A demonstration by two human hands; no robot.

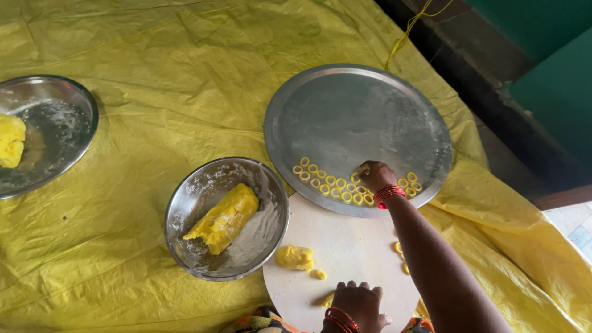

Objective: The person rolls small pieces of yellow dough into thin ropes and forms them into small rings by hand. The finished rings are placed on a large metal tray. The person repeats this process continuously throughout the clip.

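Carefully now: the right hand (375, 176), right of centre in the frame, pinches a small yellow dough ring (361, 169) in closed fingertips over the big steel tray (382, 105). Judging by the rows (333, 183) already there, set it just beside its neighbours, not overlapping. The left hand (357, 303), bottom centre, rests with fingers curled on the round white board (348, 246)

— What lies to the left?
— A steel bowl (227, 217) with a yellow dough log (224, 218), and at the far edge a plate (55, 132) holding a dough lump (10, 141).
— Underneath?
— A yellow sheet (160, 74).
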